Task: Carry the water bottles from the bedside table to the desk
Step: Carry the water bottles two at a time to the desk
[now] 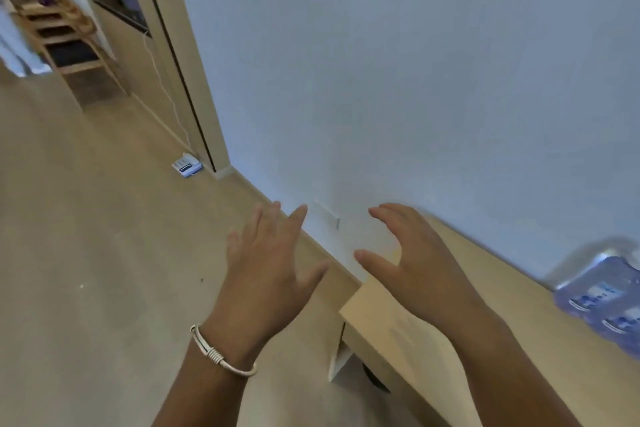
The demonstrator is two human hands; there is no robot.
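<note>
A shrink-wrapped pack of water bottles (pixel 604 298) with blue labels lies blurred at the right edge, on a light wooden tabletop (pixel 491 274) that stands against the white wall. My left hand (pixel 270 263) is held out over the floor, fingers spread and empty, a silver bangle on its wrist. My right hand (pixel 412 253) hovers above the tabletop's left corner, fingers loosely extended, holding nothing. Both hands are well left of the bottle pack.
A beige floor (pixel 86 253) stretches to the left. A white power strip (pixel 187 165) with a cable lies by a door frame (pixel 194 80). A wooden shelf unit (pixel 72 42) stands at the far upper left. A wall socket (pixel 327 213) sits low on the wall.
</note>
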